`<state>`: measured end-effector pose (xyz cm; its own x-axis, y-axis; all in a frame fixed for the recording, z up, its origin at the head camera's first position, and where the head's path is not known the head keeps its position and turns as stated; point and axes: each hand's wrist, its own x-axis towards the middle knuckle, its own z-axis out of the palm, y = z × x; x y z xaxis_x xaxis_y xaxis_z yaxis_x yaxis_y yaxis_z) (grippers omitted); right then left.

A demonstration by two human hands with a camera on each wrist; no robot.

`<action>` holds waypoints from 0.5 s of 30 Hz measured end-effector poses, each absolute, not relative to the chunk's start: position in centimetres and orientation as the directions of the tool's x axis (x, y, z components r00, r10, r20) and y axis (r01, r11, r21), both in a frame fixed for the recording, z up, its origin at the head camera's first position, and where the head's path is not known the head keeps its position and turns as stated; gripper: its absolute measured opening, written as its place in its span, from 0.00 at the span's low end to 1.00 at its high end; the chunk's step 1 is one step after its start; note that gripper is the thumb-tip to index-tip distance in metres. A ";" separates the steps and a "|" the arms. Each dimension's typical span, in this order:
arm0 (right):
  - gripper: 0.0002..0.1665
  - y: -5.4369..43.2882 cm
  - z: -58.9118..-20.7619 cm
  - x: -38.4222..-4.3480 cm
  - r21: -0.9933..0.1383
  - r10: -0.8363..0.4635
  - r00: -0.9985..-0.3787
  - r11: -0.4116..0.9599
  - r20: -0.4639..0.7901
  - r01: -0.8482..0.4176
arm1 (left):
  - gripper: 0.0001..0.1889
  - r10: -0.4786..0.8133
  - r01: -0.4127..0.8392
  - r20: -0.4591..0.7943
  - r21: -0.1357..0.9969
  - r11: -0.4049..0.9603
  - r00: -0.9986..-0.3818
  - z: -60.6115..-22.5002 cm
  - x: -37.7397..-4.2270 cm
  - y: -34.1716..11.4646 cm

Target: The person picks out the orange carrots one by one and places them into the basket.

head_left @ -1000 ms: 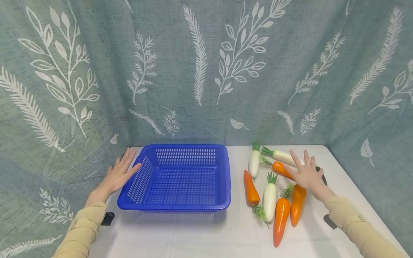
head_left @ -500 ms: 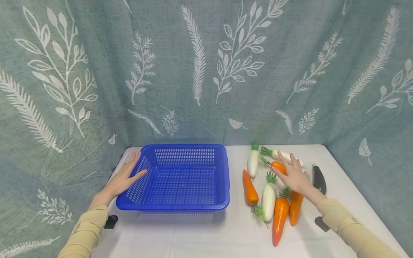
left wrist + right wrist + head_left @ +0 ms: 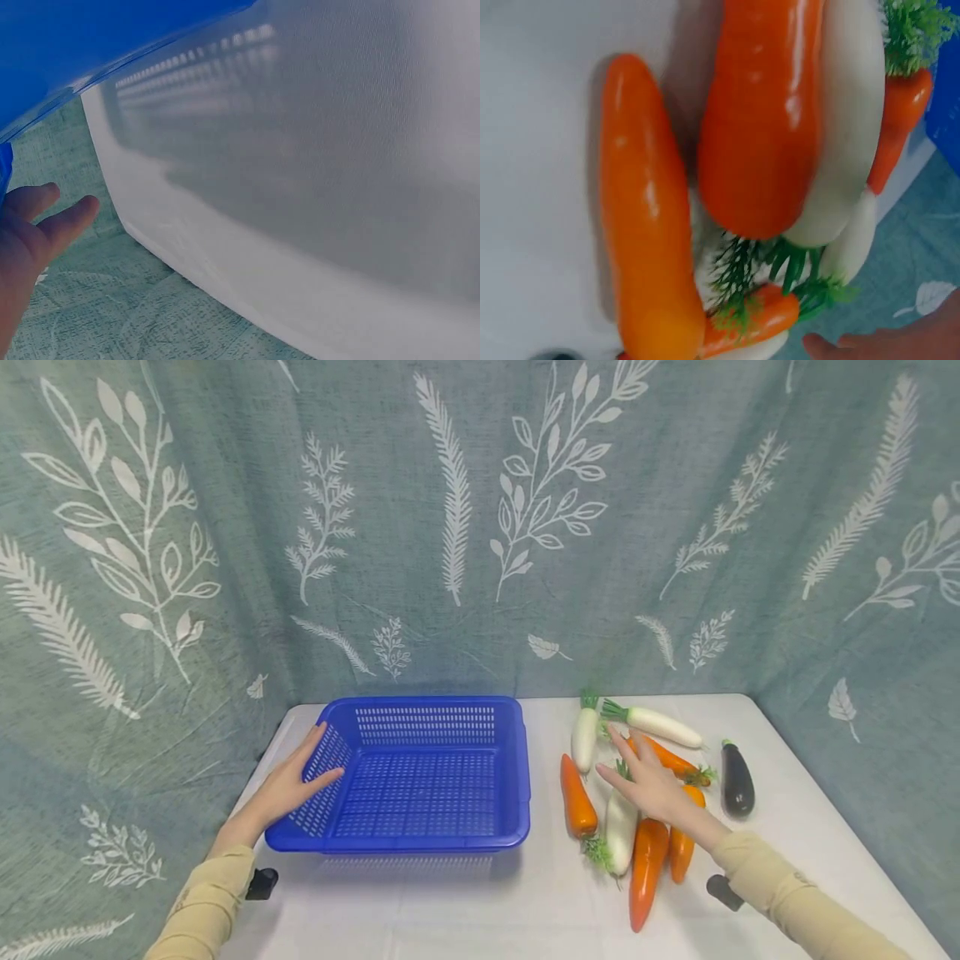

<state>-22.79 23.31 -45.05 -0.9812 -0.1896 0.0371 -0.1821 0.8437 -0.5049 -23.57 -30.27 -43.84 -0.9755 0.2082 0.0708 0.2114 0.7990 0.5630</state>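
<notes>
My left hand [image 3: 288, 785] is at the left rim of a blue plastic basket [image 3: 397, 842], its fingers extended; whether it touches the rim I cannot tell. In the left wrist view two fingertips show below the basket wall [image 3: 97, 45]. My right hand [image 3: 656, 789] hovers with spread fingers over a group of vegetables and holds nothing. Around it lie white radishes [image 3: 621, 831], one partly behind the fingers, and several orange carrots [image 3: 648, 877]. The right wrist view shows a large carrot [image 3: 761, 120] against a radish [image 3: 847, 127], with part of the hand [image 3: 915, 337] at the lower right.
An eggplant [image 3: 738, 779] lies apart at the right. Another radish [image 3: 663, 727] lies near the back of the white table [image 3: 450, 910]. A leaf-patterned green curtain [image 3: 420, 527] hangs behind and at both sides. Dark camera mounts [image 3: 723, 892] sit at the wrists.
My right hand has moved left across the vegetables, uncovering the eggplant and the far radish. My left hand has shifted slightly right and down along the basket's left rim. The vegetables stay put.
</notes>
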 end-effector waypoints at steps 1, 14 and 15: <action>0.44 23.0 -45.1 -22.7 -0.516 -0.194 -0.981 0.837 0.033 -0.183 | 0.47 0.206 0.215 0.080 0.562 0.799 -0.975 -44.0 -23.6 -30.3; 0.45 20.5 -46.6 -22.6 -0.660 -0.238 -0.971 0.728 0.013 -0.187 | 0.45 0.174 0.235 0.160 0.573 0.785 -0.972 -44.5 -23.7 -30.2; 0.44 20.3 -46.6 -22.6 -0.673 -0.232 -0.973 0.720 0.001 -0.173 | 0.45 0.172 0.234 0.160 0.574 0.785 -0.972 -44.5 -23.7 -30.2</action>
<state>-22.60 20.33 -46.64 -0.9726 -0.2324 0.0012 -0.1727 0.7197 -0.6725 -23.72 -30.23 -44.54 -0.9719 0.1725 0.1600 0.2338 0.7850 0.5737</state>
